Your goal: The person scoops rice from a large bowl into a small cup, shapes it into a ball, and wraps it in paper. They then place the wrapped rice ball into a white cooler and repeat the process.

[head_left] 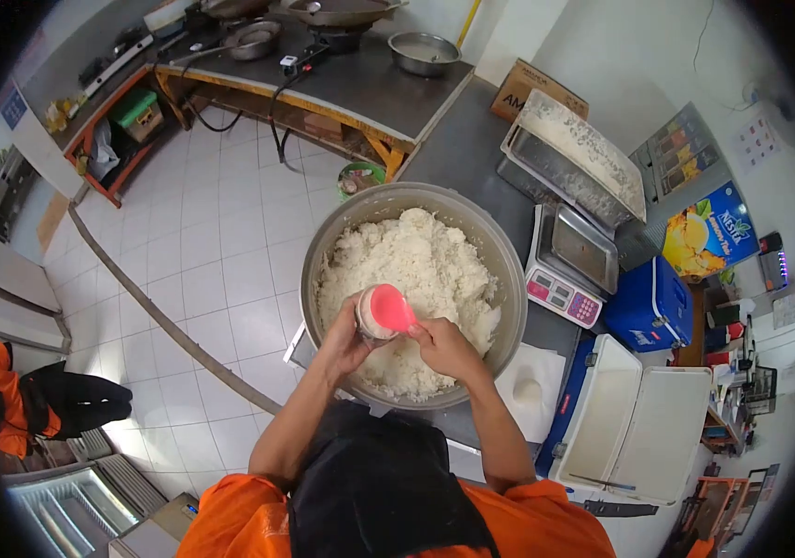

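Observation:
A big round metal pot (321, 244) full of white rice (416, 251) stands right in front of me. Over its near left part, my left hand (349, 337) is closed around a small clear container (372, 323). My right hand (444, 347) pinches the handle of a pink scoop (390, 307), whose round part lies over the container's mouth. White rice shows through the container's side. What lies under the scoop is hidden.
Right of the pot are a pink and white scale (562, 296), a metal tray (583, 244), a rice-crusted pan (576, 153) and a white cooler (602, 409). A mound of rice (528, 392) lies on white sheeting (537, 367). Metal bowl (424, 54) at the back.

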### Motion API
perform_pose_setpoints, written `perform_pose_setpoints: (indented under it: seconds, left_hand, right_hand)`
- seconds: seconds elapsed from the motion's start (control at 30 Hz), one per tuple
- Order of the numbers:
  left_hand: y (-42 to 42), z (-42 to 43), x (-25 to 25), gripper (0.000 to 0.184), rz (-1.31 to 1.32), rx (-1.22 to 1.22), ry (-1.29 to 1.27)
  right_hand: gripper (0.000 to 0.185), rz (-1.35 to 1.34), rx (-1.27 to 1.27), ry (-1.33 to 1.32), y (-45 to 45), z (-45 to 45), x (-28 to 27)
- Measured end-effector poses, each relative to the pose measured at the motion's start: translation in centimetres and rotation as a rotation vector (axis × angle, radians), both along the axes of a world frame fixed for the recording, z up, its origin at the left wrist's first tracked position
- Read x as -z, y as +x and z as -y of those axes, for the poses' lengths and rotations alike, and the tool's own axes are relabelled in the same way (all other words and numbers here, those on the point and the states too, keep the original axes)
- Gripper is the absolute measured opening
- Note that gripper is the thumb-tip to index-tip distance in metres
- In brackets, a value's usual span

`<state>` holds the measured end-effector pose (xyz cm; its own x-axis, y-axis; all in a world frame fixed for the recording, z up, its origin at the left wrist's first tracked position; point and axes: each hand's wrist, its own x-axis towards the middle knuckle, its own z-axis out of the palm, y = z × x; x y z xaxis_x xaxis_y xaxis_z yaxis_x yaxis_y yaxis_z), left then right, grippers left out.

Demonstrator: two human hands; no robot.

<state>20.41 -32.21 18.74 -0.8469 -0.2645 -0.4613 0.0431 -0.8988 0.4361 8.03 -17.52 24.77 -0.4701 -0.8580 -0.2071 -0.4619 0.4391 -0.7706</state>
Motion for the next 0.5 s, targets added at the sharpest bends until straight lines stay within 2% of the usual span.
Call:
perform_pose_setpoints:
  seconds: [0.03, 0.1, 0.13, 0.23, 0.27, 0.33, 0.37, 0.4, 0.47, 0.5]
  left_hand:
    - [0.5, 0.4, 0.3, 0.041, -0.014, 0.017, 0.003]
    - [0.9, 1.4, -0.5, 0.041, -0.024, 0.033, -0.008]
    - [1.1, 1.4, -1.3, 0.040, -0.038, 0.005, -0.004]
    - [2.4, 2.2, -1.6, 0.041, -0.070, -0.059, 0.006]
    - [2.7, 2.8, -1.7, 0.042, -0.099, -0.081, -0.005]
    - [3.4, 3.4, -2.7, 0.046, -0.113, -0.143, -0.036]
    - [3.5, 3.6, -3.3, 0.051, -0.152, -0.191, -0.031]
    - [3.5, 3.7, -3.7, 0.057, -0.191, -0.231, -0.025]
    - [2.3, 3.9, -2.5, 0.063, -0.221, -0.259, -0.051]
    - [1.8, 3.9, -2.2, 0.070, -0.246, -0.286, -0.069]
  right_hand:
    - [0.028, 0.000, -0.007, 0.000, -0.2, 0.1, -0.7]
    - [0.028, 0.066, -0.054, 0.175, -1.0, 0.8, -2.6]
    - [0.028, 0.072, -0.063, 0.172, -0.9, 1.1, -1.9]
    - [0.025, -0.010, -0.023, -0.126, -0.5, 1.3, -0.8]
    - [0.025, -0.001, -0.031, -0.129, -0.7, 1.2, -1.5]
    - [0.023, -0.005, 0.106, -0.183, -0.9, 1.2, -2.7]
    - [0.026, -0.223, 0.127, -0.247, 0.0, 1.5, -3.1]
    - [0.026, -0.220, 0.125, -0.252, 1.3, 1.8, -3.9]
    - [0.027, -0.534, -0.015, -0.241, 3.4, 2.7, -5.6]
    - [0.025, -0.579, -0.023, -0.246, 4.1, 3.2, -5.5]
